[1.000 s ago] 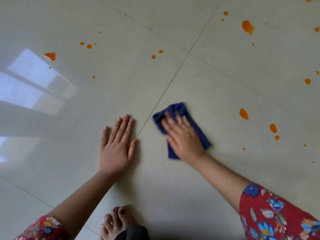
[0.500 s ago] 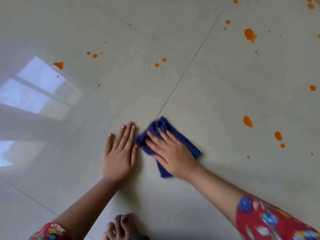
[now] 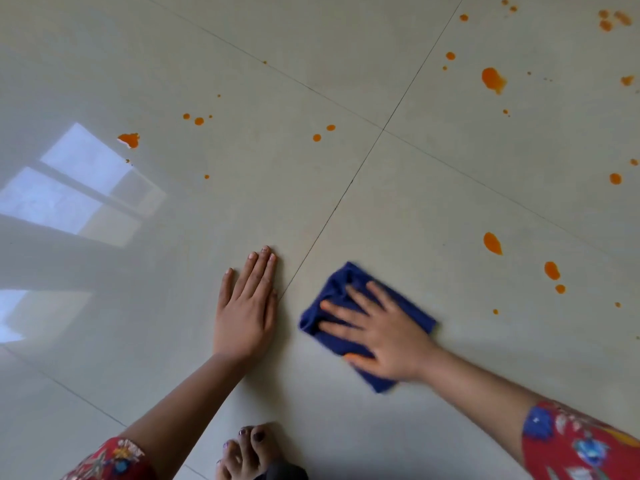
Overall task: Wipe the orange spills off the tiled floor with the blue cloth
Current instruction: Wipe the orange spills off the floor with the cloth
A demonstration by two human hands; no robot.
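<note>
A folded dark blue cloth [image 3: 341,280] lies on the pale tiled floor [image 3: 415,202], and my right hand [image 3: 384,327] presses flat on it with fingers spread. My left hand [image 3: 247,306] rests flat on the floor just left of the cloth, fingers straight and together. Orange spills dot the tiles: a teardrop blob [image 3: 491,243] and smaller drops [image 3: 551,270] to the right of the cloth, a large blob [image 3: 493,79] at the upper right, a patch [image 3: 129,139] at the upper left, and small drops [image 3: 317,137] in the middle.
Dark grout lines [image 3: 332,213] cross the floor and meet above the hands. A bare foot [image 3: 247,452] shows at the bottom edge between my arms. A bright window reflection [image 3: 79,188] shines on the left tiles.
My right hand slid the cloth leftward up against the left hand, then back to the right. The left hand stayed planted on the floor.
</note>
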